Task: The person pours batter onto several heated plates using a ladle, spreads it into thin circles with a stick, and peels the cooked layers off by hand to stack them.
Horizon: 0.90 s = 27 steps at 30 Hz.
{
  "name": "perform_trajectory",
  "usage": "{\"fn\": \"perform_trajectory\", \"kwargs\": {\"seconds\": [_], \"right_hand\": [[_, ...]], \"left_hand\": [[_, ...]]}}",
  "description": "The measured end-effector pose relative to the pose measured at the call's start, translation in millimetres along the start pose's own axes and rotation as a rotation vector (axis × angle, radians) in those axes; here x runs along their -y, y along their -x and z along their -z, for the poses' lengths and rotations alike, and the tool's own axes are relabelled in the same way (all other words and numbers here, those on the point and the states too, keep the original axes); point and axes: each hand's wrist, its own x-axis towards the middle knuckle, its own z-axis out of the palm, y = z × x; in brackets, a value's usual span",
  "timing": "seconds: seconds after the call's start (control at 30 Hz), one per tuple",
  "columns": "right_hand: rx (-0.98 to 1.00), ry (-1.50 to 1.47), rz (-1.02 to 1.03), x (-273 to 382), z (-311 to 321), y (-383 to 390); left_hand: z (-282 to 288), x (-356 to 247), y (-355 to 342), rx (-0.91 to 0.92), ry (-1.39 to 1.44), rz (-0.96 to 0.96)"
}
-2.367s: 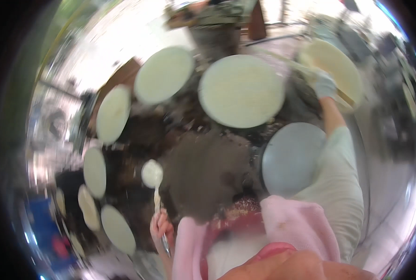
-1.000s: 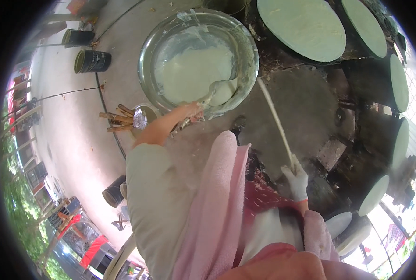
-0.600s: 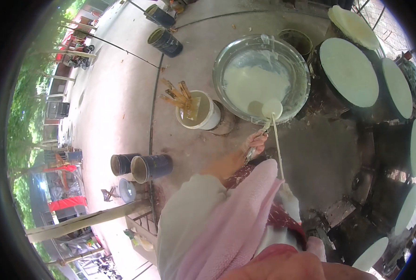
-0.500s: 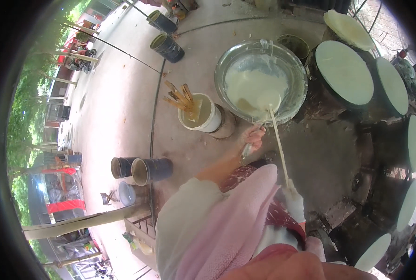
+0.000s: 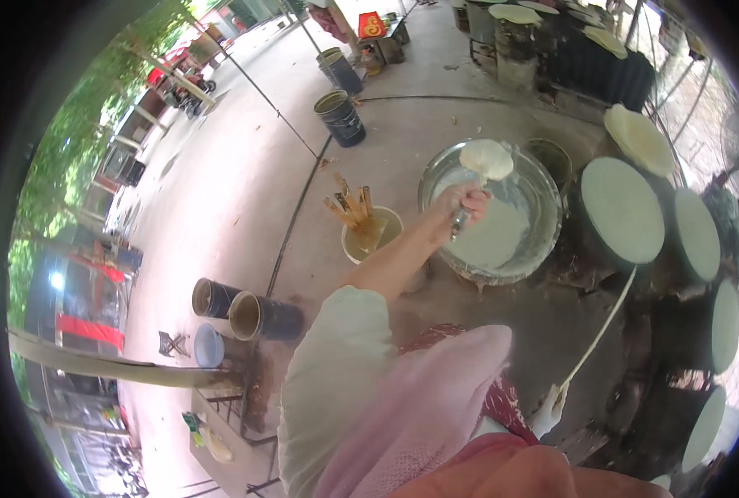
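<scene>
My left hand [image 5: 462, 204] is closed around the metal handle of a ladle [image 5: 487, 158], whose round head is covered with pale batter. It is held above a wide metal basin [image 5: 425, 192] with creamy white batter [image 5: 495, 236] inside. My right hand [image 5: 547, 412], in a white glove, grips a long thin stick [image 5: 599, 336]. The stick's far end reaches the lower edge of a round pale-topped griddle [image 5: 622, 210] to the right of the basin; whatever is on its tip cannot be made out.
More round pale-topped griddles [image 5: 698, 236] curve down the right side. A pale round sheet [image 5: 637, 139] leans behind them. Left of the basin stands a bucket [image 5: 394, 222] with wooden sticks [image 5: 354, 207]. Dark buckets [image 5: 263, 315] stand farther left, near a wooden post [image 5: 120, 363].
My left hand has risen over the basin with the batter-covered ladle. The stick in my right hand has swung out of the basin to the right, toward the griddle. The view has shifted.
</scene>
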Motion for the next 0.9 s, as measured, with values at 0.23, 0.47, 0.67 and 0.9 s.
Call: {"fn": "perform_trajectory", "kwargs": {"seconds": [0.23, 0.47, 0.67, 0.9], "right_hand": [[-0.113, -0.086, 0.127, 29.7, -10.3, -16.5], [-0.526, -0.194, 0.163, 24.1, 17.9, -22.3], [-0.94, -0.435, 0.117, -75.2, 90.0, 97.7], [-1.524, -0.774, -0.052, -175.3, 143.9, 251.8]], "left_hand": [[-33.4, 18.8, 7.9, -0.184, -1.079, -0.331], [-109.1, 62.6, -47.2, 0.413, -0.864, 0.391], [-159.0, 264.2, -49.1, 0.9, -1.025, 0.95], [-288.3, 503.8, 74.6, 1.058, -1.14, 1.533]]}}
